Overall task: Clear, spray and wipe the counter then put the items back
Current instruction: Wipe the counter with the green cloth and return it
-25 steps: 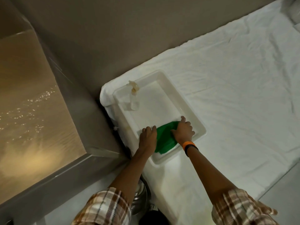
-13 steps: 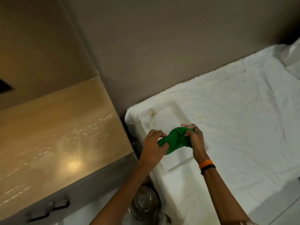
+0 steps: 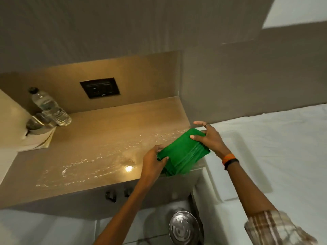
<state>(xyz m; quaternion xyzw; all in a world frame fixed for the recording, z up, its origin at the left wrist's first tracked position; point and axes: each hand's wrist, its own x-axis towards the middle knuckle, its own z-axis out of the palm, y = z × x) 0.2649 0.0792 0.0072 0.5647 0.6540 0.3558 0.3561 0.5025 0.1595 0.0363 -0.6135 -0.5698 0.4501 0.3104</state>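
Over the wet counter [image 3: 99,138], both hands' grip, left hand [image 3: 153,160] and right hand [image 3: 209,139], clamps a folded green cloth [image 3: 184,156].

Green cloth against tan, grey and white

A solid bright-green folded cloth [image 3: 184,156] shows faint darker ribbed lines along its folds; the glossy tan wood-grain desk [image 3: 99,138] carries pale glinting streaks and one round yellow-white light spot, and its upright back panel is the same tan around a black rectangular switch plate [image 3: 100,87]; the clear plastic water bottle [image 3: 49,106] has a dark cap and a whitish label; the wall [image 3: 177,23] is plain grey-beige; the bed sheet [image 3: 274,147] and shallow plastic tray [image 3: 235,156] are white; an orange band and a black band [image 3: 230,160] ring the right wrist; the sleeve [image 3: 272,227] is beige plaid with brown and white stripes; the round metal lid [image 3: 184,227] is shiny silver
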